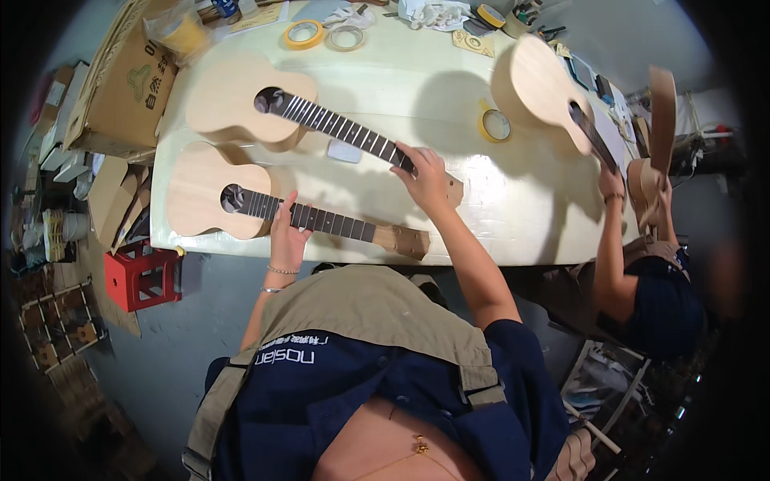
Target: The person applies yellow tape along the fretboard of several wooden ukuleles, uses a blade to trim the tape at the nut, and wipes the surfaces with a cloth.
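Here my left hand wraps the dark neck of the near guitar — grip closed around the fretboard, the pale body lying flat on the surface to the left. My right hand presses flat, fingers spread, on the neck end of the far guitar — holding nothing closed. Further right, a tape roll, then another person's hand holding a third guitar tilted.

near ukulele unfinished, flat on table | far ukulele alike, parallel
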`<state>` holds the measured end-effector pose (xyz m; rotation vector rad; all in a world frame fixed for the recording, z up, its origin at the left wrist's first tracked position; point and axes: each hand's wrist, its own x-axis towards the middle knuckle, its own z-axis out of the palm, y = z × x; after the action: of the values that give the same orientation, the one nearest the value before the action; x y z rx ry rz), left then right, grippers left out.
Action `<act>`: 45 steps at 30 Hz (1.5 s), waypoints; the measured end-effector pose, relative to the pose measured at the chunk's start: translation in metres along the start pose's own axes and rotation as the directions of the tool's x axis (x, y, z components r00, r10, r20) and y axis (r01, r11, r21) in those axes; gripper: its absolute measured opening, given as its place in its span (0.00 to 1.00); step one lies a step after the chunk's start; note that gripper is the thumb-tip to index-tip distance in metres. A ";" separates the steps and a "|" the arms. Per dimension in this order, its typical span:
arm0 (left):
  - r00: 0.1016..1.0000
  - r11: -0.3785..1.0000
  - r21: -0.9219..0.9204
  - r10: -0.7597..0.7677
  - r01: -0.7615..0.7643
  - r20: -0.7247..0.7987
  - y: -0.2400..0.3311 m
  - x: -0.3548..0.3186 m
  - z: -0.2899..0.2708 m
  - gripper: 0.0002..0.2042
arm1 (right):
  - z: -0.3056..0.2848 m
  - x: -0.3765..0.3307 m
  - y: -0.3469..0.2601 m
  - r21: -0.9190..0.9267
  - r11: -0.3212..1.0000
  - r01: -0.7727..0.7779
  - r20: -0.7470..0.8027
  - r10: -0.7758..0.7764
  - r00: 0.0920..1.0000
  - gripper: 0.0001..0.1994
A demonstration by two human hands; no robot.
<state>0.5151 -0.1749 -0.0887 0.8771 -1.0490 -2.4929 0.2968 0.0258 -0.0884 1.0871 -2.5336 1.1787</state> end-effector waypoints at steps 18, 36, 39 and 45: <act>0.722 0.698 0.649 -0.612 0.303 0.322 -0.001 -0.002 0.063 0.23 | -0.051 0.011 0.155 -0.665 0.708 -0.237 -0.178 0.158 0.971 0.10; 0.967 0.930 0.361 -0.024 -0.072 0.255 -0.029 -0.003 0.134 0.11 | -0.087 -0.065 -0.075 0.076 -0.959 0.272 0.429 0.277 0.860 0.08; 0.985 0.956 0.294 -0.067 0.017 0.160 -0.031 -0.006 0.124 0.05 | -0.077 -0.080 -0.073 0.211 -0.935 0.285 0.447 0.352 0.822 0.13; 0.979 0.779 0.617 0.192 -0.113 -0.062 0.054 0.001 -0.006 0.05 | -0.099 -0.123 -0.014 0.700 -0.407 0.587 0.174 0.894 0.413 0.24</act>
<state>0.5203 -0.2158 -0.0535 1.0383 -1.8516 -1.9357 0.3791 0.1582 -0.0619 -0.7965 0.0276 2.9984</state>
